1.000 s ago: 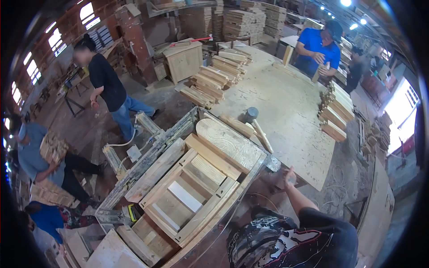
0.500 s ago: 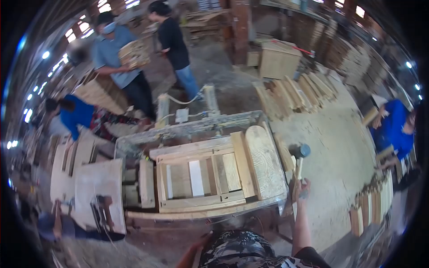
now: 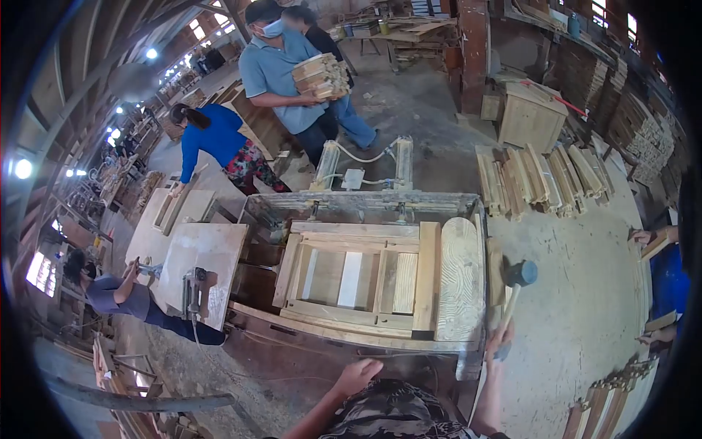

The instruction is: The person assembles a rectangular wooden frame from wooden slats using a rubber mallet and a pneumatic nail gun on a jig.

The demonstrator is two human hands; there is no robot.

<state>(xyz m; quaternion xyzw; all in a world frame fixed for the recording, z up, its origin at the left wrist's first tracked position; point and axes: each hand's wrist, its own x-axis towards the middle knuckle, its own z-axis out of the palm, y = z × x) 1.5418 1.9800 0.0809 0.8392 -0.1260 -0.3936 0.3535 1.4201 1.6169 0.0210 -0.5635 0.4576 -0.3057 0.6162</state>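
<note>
My right hand [image 3: 499, 341] grips the wooden handle of a mallet [image 3: 515, 284] whose dark head rests on the big table beside the press. My left hand [image 3: 358, 375] hangs near the front edge of the metal press frame [image 3: 365, 203], fingers loosely curled and holding nothing. Inside the frame lies a wooden panel assembly [image 3: 355, 278] of slats and rails, with a rounded board [image 3: 459, 278] at its right end.
A person in a light blue shirt carries a bundle of wood pieces [image 3: 320, 75] behind the press. Another person in blue [image 3: 208, 143] bends at a bench on the left. Stacked boards [image 3: 541, 179] lie on the large table [image 3: 585, 293]. A power tool [image 3: 194, 289] sits on a board at left.
My view has swung left. My right hand has closed on the mallet handle, and my left hand has come into view near the press. The person with the wood bundle walked closer.
</note>
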